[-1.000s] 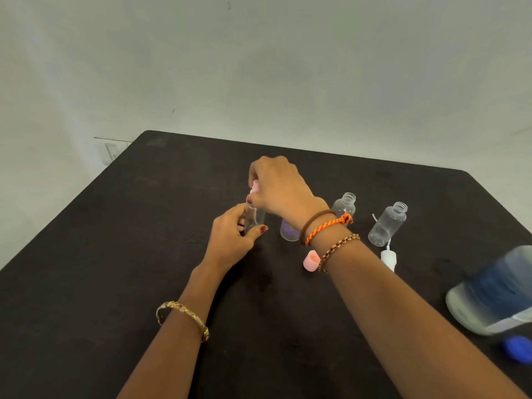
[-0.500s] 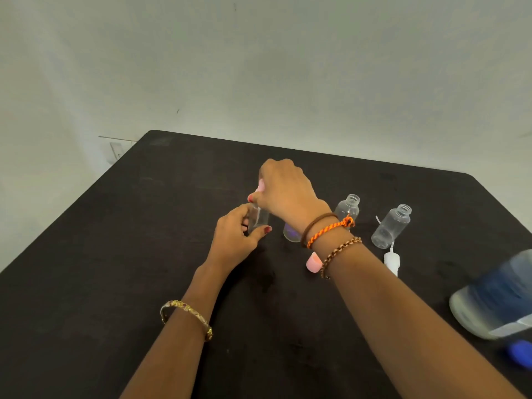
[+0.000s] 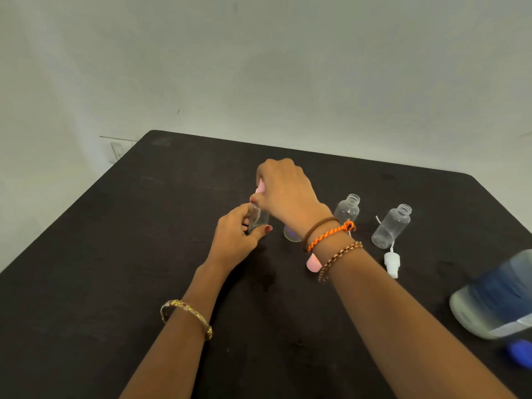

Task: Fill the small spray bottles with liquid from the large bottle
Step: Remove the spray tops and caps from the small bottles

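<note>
Small bottle [image 3: 257, 220] stands upright mid-table [image 3: 115, 254], left hand [image 3: 234, 240] curled round its body. Right hand [image 3: 283, 191] sits directly above on the bottle's axis, fingers pinching the pink top [image 3: 260, 189] at the neck. Bottle is clear; contents hard to tell.

Both arms are bare, with no sleeves. The left wrist has a gold bangle [image 3: 187, 318]. The right wrist has three bands [image 3: 328, 240] (brown, orange, and a brown chain). The nails are painted red.
</note>
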